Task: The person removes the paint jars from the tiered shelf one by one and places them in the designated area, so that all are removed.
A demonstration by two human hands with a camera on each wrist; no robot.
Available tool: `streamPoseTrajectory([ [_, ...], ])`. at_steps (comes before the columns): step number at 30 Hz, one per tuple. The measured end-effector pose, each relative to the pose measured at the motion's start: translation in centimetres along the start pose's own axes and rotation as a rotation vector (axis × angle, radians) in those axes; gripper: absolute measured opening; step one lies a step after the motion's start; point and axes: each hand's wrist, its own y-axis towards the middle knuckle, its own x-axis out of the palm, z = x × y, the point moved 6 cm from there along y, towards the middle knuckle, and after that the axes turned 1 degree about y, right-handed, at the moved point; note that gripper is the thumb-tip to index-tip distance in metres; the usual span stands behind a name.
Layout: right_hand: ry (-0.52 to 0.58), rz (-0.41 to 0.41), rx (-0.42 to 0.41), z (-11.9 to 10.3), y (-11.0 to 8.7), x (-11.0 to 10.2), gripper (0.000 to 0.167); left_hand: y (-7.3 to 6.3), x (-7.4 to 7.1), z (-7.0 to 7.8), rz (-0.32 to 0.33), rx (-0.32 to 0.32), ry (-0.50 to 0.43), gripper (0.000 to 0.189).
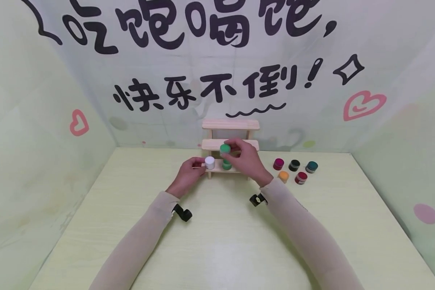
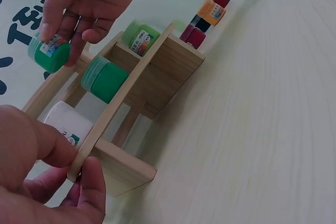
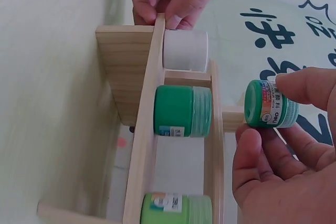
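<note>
A small three-tier wooden display stand (image 1: 230, 125) is at the back of the table. My left hand (image 1: 189, 174) pinches the left end of its lowest shelf (image 2: 122, 103), thumb above and fingers below. On that shelf a white paint jar (image 3: 185, 50) sits closest to the left hand, then a green paint jar (image 3: 176, 111), then a light green one (image 2: 140, 39). My right hand (image 1: 247, 160) grips another green paint jar (image 3: 265, 103) by its sides, tilted, in front of the middle shelf (image 1: 210, 144) and above the lowest one. In the head view the right hand hides the light green jar.
To the right of the stand, several paint jars stand on the table: magenta (image 1: 278, 163), black (image 1: 294, 165), teal (image 1: 311, 166), orange (image 1: 283, 176) and dark red (image 1: 301, 177). A printed cloth backdrop (image 1: 188, 121) hangs right behind the stand.
</note>
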Motion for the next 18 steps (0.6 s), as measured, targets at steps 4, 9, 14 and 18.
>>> streamPoseTrajectory([
  [4, 0.006, -0.008, -0.004, 0.4, -1.1, -0.7, 0.04, 0.0, -0.1, -0.2, 0.001, -0.006, 0.008, 0.034],
  [9, 0.002, 0.003, -0.048, 0.7, -2.3, -1.8, 0.042, 0.0, -0.2, -0.3, 0.004, -0.013, 0.018, 0.033],
  [14, -0.02, 0.028, -0.072, 1.2, -3.2, -3.2, 0.042, -0.1, -0.1, -0.1, 0.01, -0.01, 0.013, 0.033],
  [18, -0.036, 0.039, -0.083, 1.8, -4.0, -4.2, 0.045, -0.2, -0.1, 0.0, 0.008, -0.018, 0.015, 0.034],
])
